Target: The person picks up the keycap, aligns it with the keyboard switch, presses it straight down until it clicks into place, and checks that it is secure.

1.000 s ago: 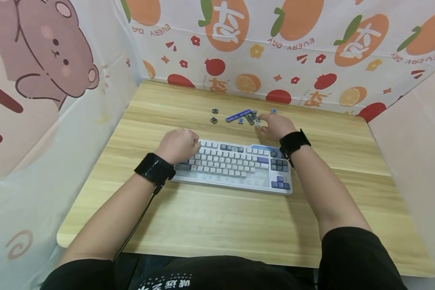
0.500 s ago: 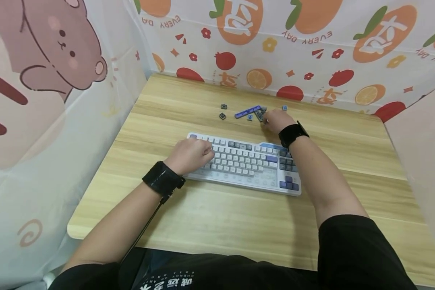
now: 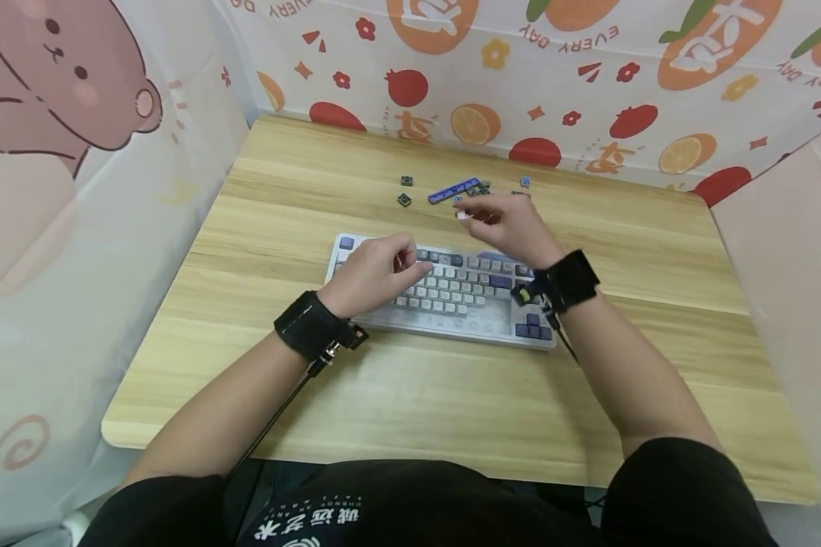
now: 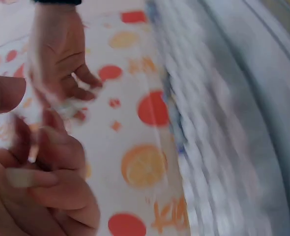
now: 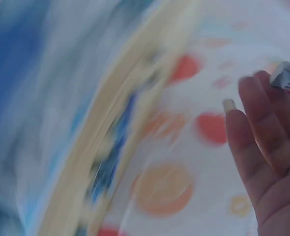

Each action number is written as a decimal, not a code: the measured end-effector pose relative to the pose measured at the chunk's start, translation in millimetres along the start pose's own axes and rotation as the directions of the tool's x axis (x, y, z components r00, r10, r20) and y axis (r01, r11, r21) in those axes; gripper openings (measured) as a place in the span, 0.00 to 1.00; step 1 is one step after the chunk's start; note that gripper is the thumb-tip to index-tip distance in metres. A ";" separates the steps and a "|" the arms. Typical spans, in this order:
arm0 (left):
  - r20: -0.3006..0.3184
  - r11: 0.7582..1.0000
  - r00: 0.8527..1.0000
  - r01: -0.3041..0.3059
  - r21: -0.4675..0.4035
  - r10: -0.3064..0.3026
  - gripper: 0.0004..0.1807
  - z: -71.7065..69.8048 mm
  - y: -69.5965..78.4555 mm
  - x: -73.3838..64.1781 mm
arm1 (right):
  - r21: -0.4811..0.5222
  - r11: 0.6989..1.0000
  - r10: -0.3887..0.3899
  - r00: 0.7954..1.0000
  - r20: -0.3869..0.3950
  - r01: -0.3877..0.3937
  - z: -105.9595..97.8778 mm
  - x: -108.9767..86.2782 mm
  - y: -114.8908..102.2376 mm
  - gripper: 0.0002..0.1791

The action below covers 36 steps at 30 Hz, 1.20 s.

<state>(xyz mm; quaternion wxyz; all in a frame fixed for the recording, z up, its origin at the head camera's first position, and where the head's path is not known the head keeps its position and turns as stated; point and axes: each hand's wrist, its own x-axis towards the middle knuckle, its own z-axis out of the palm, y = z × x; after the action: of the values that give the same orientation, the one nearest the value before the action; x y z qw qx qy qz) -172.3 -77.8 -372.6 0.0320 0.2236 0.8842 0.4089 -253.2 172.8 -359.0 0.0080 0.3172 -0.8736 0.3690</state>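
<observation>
A white keyboard (image 3: pixel 445 307) with white, grey and purple keycaps lies on the wooden table; its bottom row shows bare. My right hand (image 3: pixel 509 226) is raised behind its far edge and pinches a small whitish keycap (image 5: pixel 283 76) between thumb and fingertip. My left hand (image 3: pixel 375 275) hovers over the keyboard's left half. Its fingers (image 4: pixel 61 152) are loosely curled with the thumb apart, and no held thing shows, though the palm is partly hidden. Beyond the right hand lies a long purple-blue keycap (image 3: pixel 454 191), probably the spacebar, among small dark and blue keycaps, partly covered by that hand.
Two dark keycaps (image 3: pixel 405 200) lie left of the pile, and a blue keycap (image 3: pixel 524 181) lies to its right. Patterned cloth (image 3: pixel 475 121) hangs behind the table (image 3: pixel 301 186). Cables run from both wrist straps (image 3: pixel 311 325). Both wrist views are blurred.
My right hand has lifted from the loose keycaps and come back toward the keyboard with a whitish keycap. My left hand has loosened from a fist and turned. The head view has shifted.
</observation>
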 end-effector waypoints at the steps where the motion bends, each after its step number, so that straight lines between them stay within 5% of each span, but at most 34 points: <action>1: 0.019 0.998 1.000 0.008 -0.058 -0.006 0.13 0.4 2.9 1.1 | 0.052 0.998 -0.043 0.998 -0.045 0.046 3.7 -7.8 -9.5 0.15; 4: 0.114 0.965 0.993 0.037 -0.258 -0.007 0.18 1.3 12.1 1.9 | 0.160 0.975 -0.130 0.979 -0.158 0.155 15.9 -30.3 -29.4 0.13; 7: 0.180 0.898 0.984 0.064 -0.436 0.017 0.19 2.7 20.0 2.6 | 0.246 0.946 -0.152 0.958 -0.242 0.213 26.7 -45.4 -39.2 0.14; 10: 0.169 0.844 0.985 0.069 -0.532 0.026 0.16 3.3 25.7 2.4 | 0.336 0.912 -0.140 0.949 -0.283 0.234 34.8 -53.0 -43.4 0.15; 12: 0.145 0.837 0.989 0.066 -0.543 0.016 0.15 4.4 26.8 2.6 | 0.386 0.890 -0.130 0.948 -0.291 0.241 38.4 -55.8 -44.1 0.14; 20: 0.087 0.858 0.996 0.052 -0.511 -0.009 0.15 9.4 26.3 3.1 | 0.334 0.909 -0.151 0.942 -0.298 0.251 39.8 -64.4 -45.0 0.15; 26: 0.077 0.889 0.997 0.017 -0.458 0.021 0.15 16.1 24.9 11.4 | 0.018 0.951 -0.289 0.908 -0.305 0.309 27.8 -68.6 -46.1 0.16; 32: 0.137 0.956 0.989 -0.005 -0.292 0.047 0.16 31.1 17.3 22.0 | -0.333 0.888 -0.373 0.920 -0.121 0.316 20.2 -75.4 -42.6 0.13; 36: 0.191 0.975 0.981 0.011 -0.222 0.033 0.15 44.1 12.6 23.6 | -0.405 0.872 -0.317 0.947 -0.041 0.275 25.4 -83.2 -36.4 0.11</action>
<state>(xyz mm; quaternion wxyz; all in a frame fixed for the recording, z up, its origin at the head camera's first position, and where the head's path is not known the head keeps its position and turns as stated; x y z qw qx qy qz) -178.2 -29.4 -389.6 0.1403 0.2622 0.8243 0.4817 -160.8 182.7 -374.8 0.1744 0.4191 -0.8691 0.1965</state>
